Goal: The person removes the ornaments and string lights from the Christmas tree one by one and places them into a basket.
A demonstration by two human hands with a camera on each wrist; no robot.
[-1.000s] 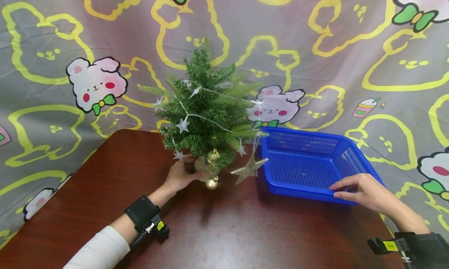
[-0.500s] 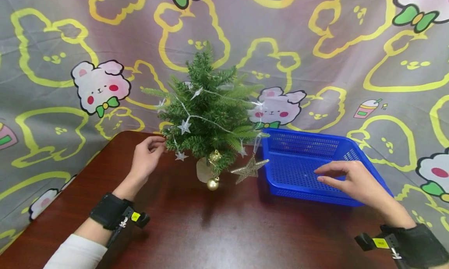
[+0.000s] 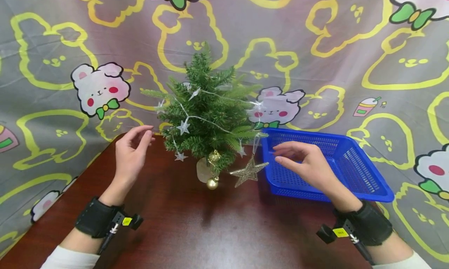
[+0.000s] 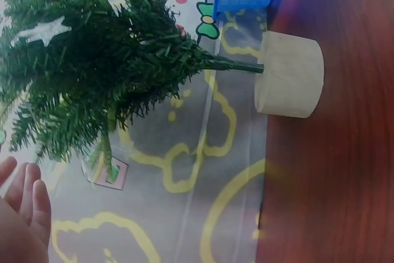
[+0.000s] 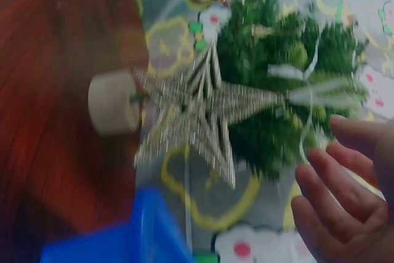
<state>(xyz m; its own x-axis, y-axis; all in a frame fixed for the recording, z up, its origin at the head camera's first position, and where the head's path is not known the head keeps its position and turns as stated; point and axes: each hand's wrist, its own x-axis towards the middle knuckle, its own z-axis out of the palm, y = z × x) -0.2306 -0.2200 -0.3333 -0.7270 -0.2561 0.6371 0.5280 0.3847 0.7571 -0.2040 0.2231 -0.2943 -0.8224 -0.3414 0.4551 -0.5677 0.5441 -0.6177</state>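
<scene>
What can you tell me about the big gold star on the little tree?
The gold star has five points and a glittery surface that looks like wound strands or wire, with gaps showing in the right wrist view. A pale, see-through ribbon hangs it, tilted, from the tree, over the table. In the head view one tip overlaps the blue basket's edge. Neither the left hand nor right hand touches it.

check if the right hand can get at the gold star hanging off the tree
Probably yes. The right hand looks empty, its fingers relaxed and pointing toward the gold star. The star hangs on the side of the tree nearest that hand, and nothing appears to stand between them.
</scene>
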